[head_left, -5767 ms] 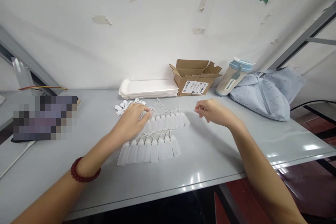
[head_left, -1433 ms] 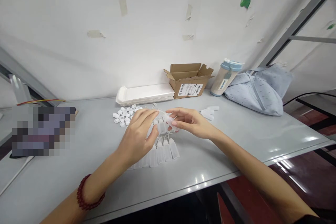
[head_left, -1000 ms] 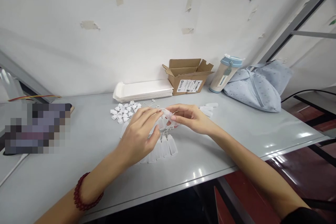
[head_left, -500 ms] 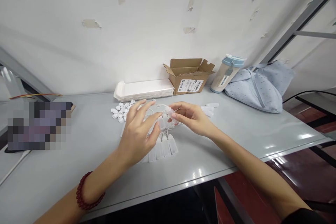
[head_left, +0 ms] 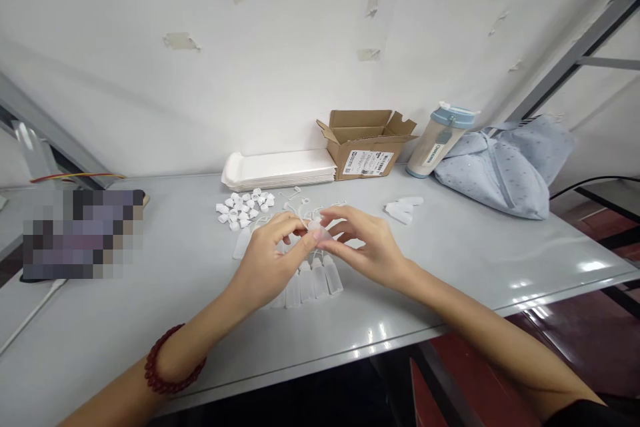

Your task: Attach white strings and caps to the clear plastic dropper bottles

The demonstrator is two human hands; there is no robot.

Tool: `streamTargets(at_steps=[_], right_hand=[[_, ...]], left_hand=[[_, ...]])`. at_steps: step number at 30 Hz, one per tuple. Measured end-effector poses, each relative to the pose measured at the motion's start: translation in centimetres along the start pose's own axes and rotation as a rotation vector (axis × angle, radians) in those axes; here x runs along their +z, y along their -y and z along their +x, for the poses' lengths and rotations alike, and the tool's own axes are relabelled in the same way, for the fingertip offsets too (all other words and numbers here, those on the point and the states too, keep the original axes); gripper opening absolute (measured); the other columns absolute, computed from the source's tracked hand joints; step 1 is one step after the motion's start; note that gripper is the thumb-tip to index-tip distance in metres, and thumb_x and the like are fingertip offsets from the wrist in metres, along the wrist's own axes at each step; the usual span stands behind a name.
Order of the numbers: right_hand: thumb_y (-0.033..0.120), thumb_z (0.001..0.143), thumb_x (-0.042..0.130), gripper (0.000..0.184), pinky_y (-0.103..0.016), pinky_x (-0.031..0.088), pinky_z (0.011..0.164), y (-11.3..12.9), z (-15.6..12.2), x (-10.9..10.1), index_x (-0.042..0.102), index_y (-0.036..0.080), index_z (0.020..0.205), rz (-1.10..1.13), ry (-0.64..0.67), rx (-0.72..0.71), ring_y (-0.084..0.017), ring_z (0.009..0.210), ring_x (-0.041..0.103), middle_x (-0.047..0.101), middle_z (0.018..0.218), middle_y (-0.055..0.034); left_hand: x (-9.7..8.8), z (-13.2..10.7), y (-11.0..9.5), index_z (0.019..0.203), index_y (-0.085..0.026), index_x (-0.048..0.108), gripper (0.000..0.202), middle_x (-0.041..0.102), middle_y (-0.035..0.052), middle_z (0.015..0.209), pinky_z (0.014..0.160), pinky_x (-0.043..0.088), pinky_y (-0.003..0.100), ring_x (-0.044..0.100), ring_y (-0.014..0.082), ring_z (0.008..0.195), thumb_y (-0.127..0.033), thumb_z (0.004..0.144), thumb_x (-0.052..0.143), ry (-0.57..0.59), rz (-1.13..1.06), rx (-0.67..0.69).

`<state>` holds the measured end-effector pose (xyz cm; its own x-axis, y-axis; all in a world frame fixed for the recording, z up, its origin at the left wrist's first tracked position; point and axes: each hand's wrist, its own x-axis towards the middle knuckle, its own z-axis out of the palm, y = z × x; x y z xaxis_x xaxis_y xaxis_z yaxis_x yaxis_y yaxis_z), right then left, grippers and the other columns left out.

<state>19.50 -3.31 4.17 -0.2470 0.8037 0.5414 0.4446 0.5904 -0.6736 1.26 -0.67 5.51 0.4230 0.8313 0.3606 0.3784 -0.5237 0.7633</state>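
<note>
Above the middle of the table, my right hand [head_left: 373,243] is closed on a small translucent plastic bottle [head_left: 323,233]. My left hand [head_left: 267,253] pinches at the bottle's top end, thumb and fingers together; the exact grip there is partly hidden. Below the hands lies a row of similar bottles [head_left: 307,285] with white tops and thin white cords. More cords [head_left: 296,199] and bottles lie behind my fingers, partly covered. A heap of small white caps [head_left: 243,207] sits behind my left hand. Several loose translucent bottles [head_left: 403,209] rest to the right.
Against the wall stand a stack of white trays [head_left: 280,169], an open cardboard box [head_left: 370,153], a blue-lidded drink bottle [head_left: 440,140] and a light blue cloth bag [head_left: 495,173]. A blurred-out phone-like object [head_left: 83,233] with a white cable lies at the left.
My left hand has moved in from open fingers to pinch at the small bottle. My right hand still holds it, now slightly lower. The view has shifted a little.
</note>
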Motion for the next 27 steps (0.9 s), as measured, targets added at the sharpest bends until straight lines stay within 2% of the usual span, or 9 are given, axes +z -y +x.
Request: streamTargets(at_steps=[3, 6, 8, 10, 13, 15, 18, 21, 27], right_hand=[[0.029, 0.086, 0.061, 0.036, -0.030, 0.060, 0.065, 0.2, 0.4, -0.7, 0.056, 0.022, 0.121, 0.131, 0.057, 0.091, -0.015, 0.078, 0.068, 0.065, 0.108, -0.0079], [0.029, 0.085, 0.061, 0.035, -0.032, 0.060, 0.067, 0.4, 0.6, -1.0, 0.061, 0.023, 0.119, 0.165, 0.102, 0.145, -0.016, 0.081, 0.067, 0.064, 0.115, -0.0081], [0.029, 0.085, 0.061, 0.033, -0.033, 0.059, 0.071, 0.3, 0.7, -0.8, 0.063, 0.023, 0.117, 0.154, 0.098, 0.153, -0.016, 0.084, 0.066, 0.065, 0.115, -0.0076], [0.029, 0.084, 0.061, 0.031, -0.034, 0.058, 0.074, 0.2, 0.7, -0.6, 0.066, 0.022, 0.114, 0.143, 0.085, 0.178, -0.017, 0.087, 0.065, 0.067, 0.111, -0.0072], [0.029, 0.081, 0.065, 0.030, -0.035, 0.057, 0.075, -0.1, 0.9, -0.5, 0.068, 0.019, 0.110, 0.175, 0.047, 0.265, -0.018, 0.085, 0.066, 0.069, 0.106, -0.0079], [0.030, 0.078, 0.069, 0.031, -0.034, 0.057, 0.074, -0.1, 1.0, -0.6, 0.069, 0.018, 0.106, 0.224, 0.019, 0.328, -0.018, 0.083, 0.066, 0.069, 0.105, -0.0083], [0.032, 0.073, 0.073, 0.031, -0.032, 0.056, 0.068, 0.0, 1.1, -0.9, 0.070, 0.016, 0.100, 0.315, 0.011, 0.407, -0.018, 0.078, 0.067, 0.071, 0.098, -0.0081], [0.030, 0.071, 0.074, 0.030, -0.029, 0.055, 0.062, 0.2, 1.3, -1.1, 0.070, 0.015, 0.096, 0.391, 0.026, 0.470, -0.017, 0.072, 0.066, 0.071, 0.087, -0.0066], [0.031, 0.066, 0.077, 0.032, -0.028, 0.053, 0.057, 0.6, 1.6, -1.6, 0.070, 0.014, 0.093, 0.448, 0.023, 0.553, -0.015, 0.065, 0.064, 0.070, 0.077, -0.0045]], left_hand=[[-0.3, 0.4, 0.0, 0.081, -0.023, 0.069, 0.025, 0.064, 0.0010, 0.079, 0.061, 0.048, 0.027, 0.056, 0.0158, 0.074, -0.034, 0.091, 0.049, 0.066, -0.033, 0.029], [-0.2, 0.4, 0.0, 0.081, -0.023, 0.070, 0.029, 0.064, 0.0013, 0.078, 0.061, 0.050, 0.027, 0.058, 0.0151, 0.072, -0.032, 0.093, 0.046, 0.102, -0.040, 0.060], [0.1, 0.3, 0.1, 0.081, -0.023, 0.070, 0.028, 0.064, 0.0019, 0.079, 0.056, 0.049, 0.026, 0.059, 0.0153, 0.072, -0.032, 0.093, 0.046, 0.085, -0.011, 0.043], [0.5, 0.0, 0.4, 0.083, -0.022, 0.070, 0.024, 0.064, 0.0027, 0.080, 0.054, 0.049, 0.026, 0.060, 0.0169, 0.075, -0.031, 0.092, 0.050, 0.014, 0.066, 0.048], [0.9, -0.2, 0.8, 0.094, -0.018, 0.067, 0.015, 0.065, 0.0060, 0.086, 0.068, 0.053, 0.033, 0.060, 0.0204, 0.084, -0.024, 0.088, 0.055, -0.180, 0.255, 0.231], [1.0, -0.2, 1.0, 0.108, -0.015, 0.062, 0.022, 0.064, 0.0094, 0.096, 0.080, 0.052, 0.040, 0.058, 0.0229, 0.093, -0.017, 0.087, 0.056, -0.245, 0.354, 0.403], [1.1, -0.2, 1.0, 0.122, -0.013, 0.051, 0.037, 0.062, 0.0135, 0.110, 0.090, 0.049, 0.045, 0.055, 0.0261, 0.106, -0.011, 0.085, 0.055, -0.168, 0.412, 0.577], [1.3, -0.2, 0.9, 0.126, -0.009, 0.046, 0.045, 0.061, 0.0178, 0.116, 0.093, 0.049, 0.047, 0.054, 0.0300, 0.112, -0.015, 0.084, 0.060, -0.095, 0.490, 0.677], [1.6, -0.1, 0.8, 0.120, -0.007, 0.050, 0.042, 0.063, 0.0189, 0.112, 0.086, 0.051, 0.047, 0.056, 0.0312, 0.106, -0.017, 0.082, 0.064, -0.147, 0.544, 0.682]])
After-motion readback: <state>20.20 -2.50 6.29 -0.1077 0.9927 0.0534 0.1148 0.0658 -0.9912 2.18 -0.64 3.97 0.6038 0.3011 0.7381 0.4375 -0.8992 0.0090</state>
